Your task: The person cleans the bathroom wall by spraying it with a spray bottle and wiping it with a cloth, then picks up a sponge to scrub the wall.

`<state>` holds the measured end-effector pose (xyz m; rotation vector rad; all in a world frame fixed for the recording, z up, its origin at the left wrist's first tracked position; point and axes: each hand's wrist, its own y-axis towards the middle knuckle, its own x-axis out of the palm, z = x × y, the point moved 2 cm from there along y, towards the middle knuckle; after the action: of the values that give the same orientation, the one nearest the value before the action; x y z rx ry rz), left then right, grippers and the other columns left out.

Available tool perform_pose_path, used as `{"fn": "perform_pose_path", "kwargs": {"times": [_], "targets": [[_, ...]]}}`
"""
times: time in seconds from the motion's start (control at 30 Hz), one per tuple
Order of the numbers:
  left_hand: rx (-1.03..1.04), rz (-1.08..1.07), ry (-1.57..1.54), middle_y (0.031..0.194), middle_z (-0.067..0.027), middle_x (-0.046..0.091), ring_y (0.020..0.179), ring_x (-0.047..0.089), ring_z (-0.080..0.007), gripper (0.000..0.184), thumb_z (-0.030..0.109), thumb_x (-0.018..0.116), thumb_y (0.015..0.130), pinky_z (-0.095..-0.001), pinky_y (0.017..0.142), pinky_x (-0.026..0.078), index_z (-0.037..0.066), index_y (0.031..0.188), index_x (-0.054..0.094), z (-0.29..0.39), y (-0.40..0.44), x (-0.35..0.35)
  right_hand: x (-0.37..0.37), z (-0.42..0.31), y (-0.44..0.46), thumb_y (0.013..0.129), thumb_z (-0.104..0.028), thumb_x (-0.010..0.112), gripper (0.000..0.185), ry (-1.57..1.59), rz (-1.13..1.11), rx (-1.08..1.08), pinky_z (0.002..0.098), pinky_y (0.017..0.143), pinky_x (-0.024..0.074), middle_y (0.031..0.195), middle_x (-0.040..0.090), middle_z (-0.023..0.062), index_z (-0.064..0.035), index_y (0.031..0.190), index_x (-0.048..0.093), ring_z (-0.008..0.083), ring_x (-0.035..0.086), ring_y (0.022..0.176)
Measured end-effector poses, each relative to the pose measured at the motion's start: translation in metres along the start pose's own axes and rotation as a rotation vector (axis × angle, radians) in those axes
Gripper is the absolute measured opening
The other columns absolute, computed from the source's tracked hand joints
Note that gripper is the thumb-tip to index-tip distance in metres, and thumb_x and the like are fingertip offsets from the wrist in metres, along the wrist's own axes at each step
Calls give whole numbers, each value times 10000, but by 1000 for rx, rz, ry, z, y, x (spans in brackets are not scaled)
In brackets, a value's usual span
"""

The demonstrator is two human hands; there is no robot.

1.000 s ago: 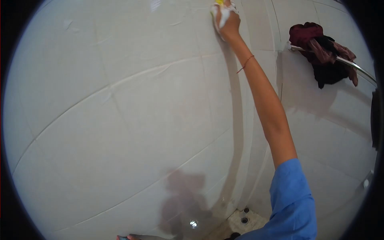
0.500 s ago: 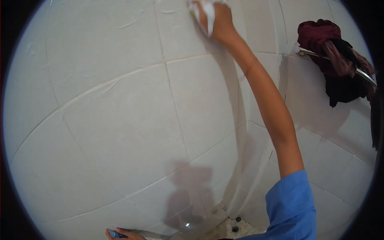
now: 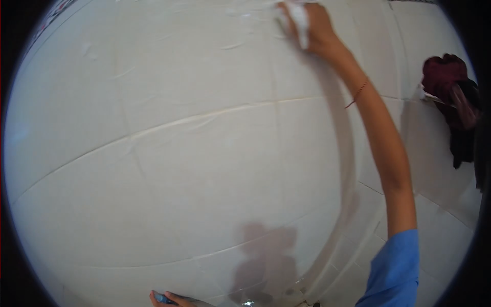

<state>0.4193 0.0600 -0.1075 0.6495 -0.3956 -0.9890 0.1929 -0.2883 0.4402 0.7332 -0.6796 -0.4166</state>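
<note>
My right hand (image 3: 314,28) is raised to the top of the view against the tiled wall (image 3: 204,163), closed around something covered in white foam (image 3: 300,23). The held thing is mostly hidden by foam and fingers, with a greenish edge showing. Thin streaks of foam mark the upper tiles. At the bottom edge, my left hand (image 3: 176,302) is closed on a small blue object (image 3: 162,298), only partly in view.
Dark red and black cloths (image 3: 450,87) hang from a metal bar on the right wall. A drain (image 3: 316,304) shows at the bottom edge. Shadows of my head and arm fall on the tiles.
The view has shifted, with the cloths now farther right. My right hand has stayed high on the wall, moving left and then appearing farther right. My left hand still holds the blue object.
</note>
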Motion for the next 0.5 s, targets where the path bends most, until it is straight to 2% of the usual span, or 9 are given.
{"fn": "perform_pose_path", "kwargs": {"times": [0.03,0.07,0.1,0.13,0.2,0.27,0.33,0.47,0.5], "targets": [[-10,24,17,1289,-323,536,1085,608,-445,682,471,538,1051,-494,885,541,-96,1409,416,-5,-1,-2,15,22,0,903,-151,600,557,54,-44,63,549,1209,278,1546,352,351,65,1405,497,550,339,1427],[31,30,71,1292,-320,534,1079,610,-445,685,475,532,1052,-489,888,541,-96,1412,417,-7,-2,-1,18,44,10,913,-156,587,515,-42,31,-116,540,1187,316,1460,448,364,65,1372,513,533,430,1360],[74,33,119,1296,-318,533,1074,611,-446,688,478,527,1053,-483,890,542,-97,1415,418,-8,0,0,20,55,27,937,-172,557,440,209,-154,271,538,1160,349,1351,537,367,65,1308,557,497,523,1272],[72,44,120,1296,-318,533,1074,611,-446,688,478,527,1053,-483,890,542,-97,1415,418,-6,0,-1,17,54,49,937,-172,557,440,215,-144,269,538,1160,349,1351,537,367,65,1308,557,497,523,1272],[8,2,89,1311,-318,522,1115,595,-438,700,498,519,1051,-492,932,521,-89,1419,415,-1,0,-2,25,49,84,966,-204,534,409,178,-592,651,537,1138,370,1293,573,367,66,1269,585,473,570,1212],[-49,-20,40,1312,-319,522,1120,593,-434,702,502,517,1050,-493,940,514,-87,1418,417,4,1,-5,73,36,93,981,-244,541,394,29,-7,244,538,1143,366,1268,593,367,55,1230,609,470,577,1213],[-110,-41,-10,1312,-319,523,1125,590,-430,703,506,516,1049,-495,948,508,-85,1417,419,3,-3,0,55,-25,104,979,-277,560,409,-25,132,-77,541,1145,364,1176,636,366,43,1229,612,481,593,1183],[-102,-58,44,1303,-319,529,1088,601,-430,694,499,520,1047,-500,924,519,-84,1411,425,-3,-4,-3,39,-4,105,975,-292,565,410,24,-1,-107,517,1130,387,1147,645,367,36,1214,620,496,595,1169],[-61,-50,96,1299,-318,531,1079,603,-425,684,491,524,1047,-496,912,526,-81,1408,431,-1,-4,-4,42,12,118,971,-292,568,416,171,-227,203,500,1130,392,1187,625,378,39,1217,616,499,585,1187]]}}
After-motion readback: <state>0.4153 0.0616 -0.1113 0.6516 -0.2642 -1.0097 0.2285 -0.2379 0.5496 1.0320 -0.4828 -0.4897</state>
